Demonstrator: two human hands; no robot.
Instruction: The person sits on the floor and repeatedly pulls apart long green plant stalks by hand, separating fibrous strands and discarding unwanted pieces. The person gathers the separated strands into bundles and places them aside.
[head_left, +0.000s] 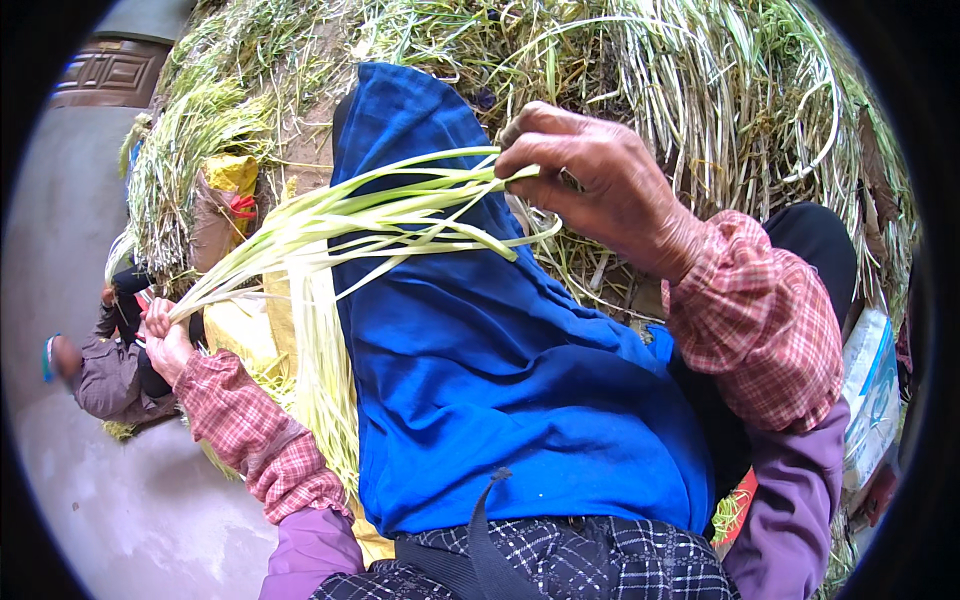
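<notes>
A bunch of long pale green leaf stalks (330, 217) stretches between my hands, above a blue cloth (480, 360) spread over my lap. My left hand (169, 339) is closed around the whitish gathered end, out to the left. At the green, loose end is my right hand (592, 180), its thumb and fingers pinched on the tips of some stalks. Other stalks fan out freely below these fingers. Beside the cloth's left edge hangs a further bundle of pale stalks (324, 360), lying over yellow sacking. Checked red sleeve covers are on both forearms.
A large heap of green and dried stalks (697, 112) fills the area ahead and to the right. Yellow sacks (240, 330) lie at the left. Another person (124, 375) sits farther left on the grey floor. A white and blue plastic package (870, 397) stands at the right.
</notes>
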